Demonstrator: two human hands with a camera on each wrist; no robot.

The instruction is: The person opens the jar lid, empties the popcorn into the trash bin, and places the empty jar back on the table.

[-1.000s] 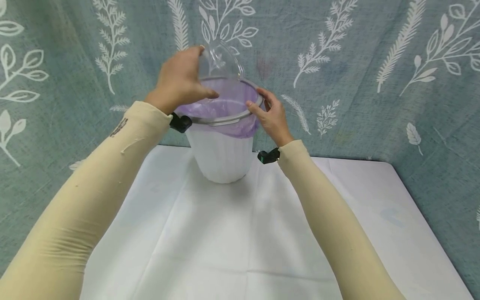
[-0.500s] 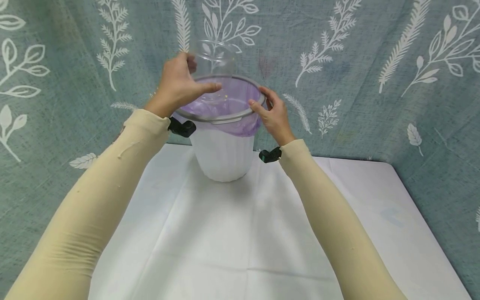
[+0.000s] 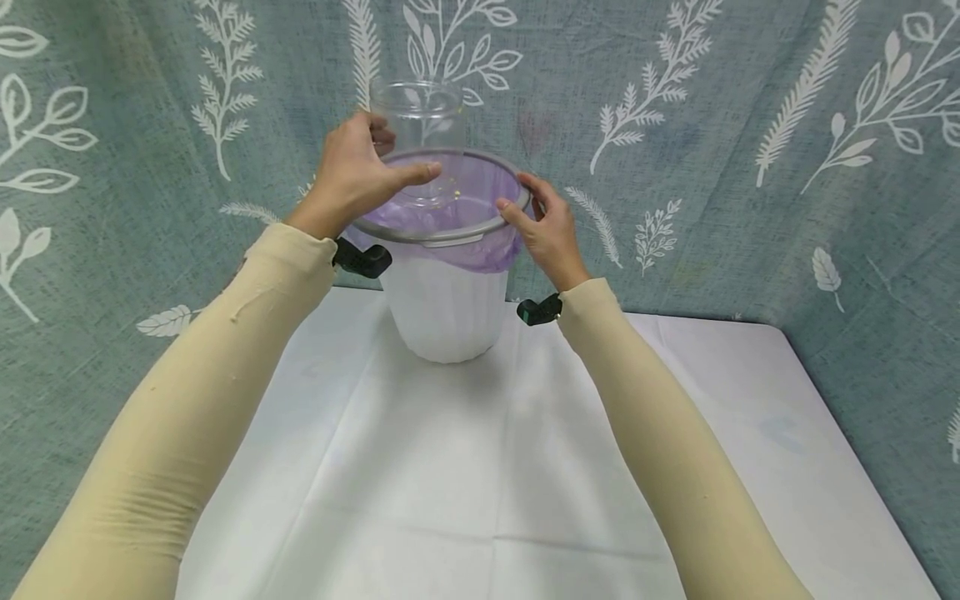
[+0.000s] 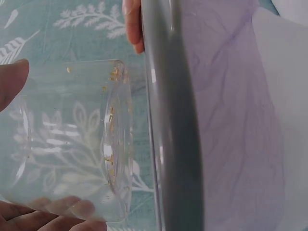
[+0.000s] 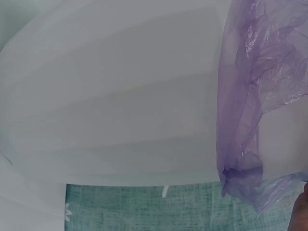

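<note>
My left hand (image 3: 351,173) holds a clear jar (image 3: 423,125) upright above a white waste bin (image 3: 446,308), thumb on one side and fingers on the other. Small yellow bits (image 4: 111,161) cling inside near the jar's base, seen in the left wrist view. A purple bin liner (image 3: 487,254) lines the bin and folds down outside under a grey rim ring (image 3: 450,237). On the rim's right side, my right hand (image 3: 551,229) grips the ring, thumb inside and fingers outside. The right wrist view shows mostly the bin's ribbed wall (image 5: 120,96); the bin's floor is hidden.
The bin stands near the back edge of a table with a white cloth (image 3: 465,475). Directly behind hangs a green curtain (image 3: 697,225) with white leaf prints, which also runs along both sides.
A second ago the jar was tilted and blurred; my left hand has turned it upright and lowered it slightly. My right hand stays on the rim.
</note>
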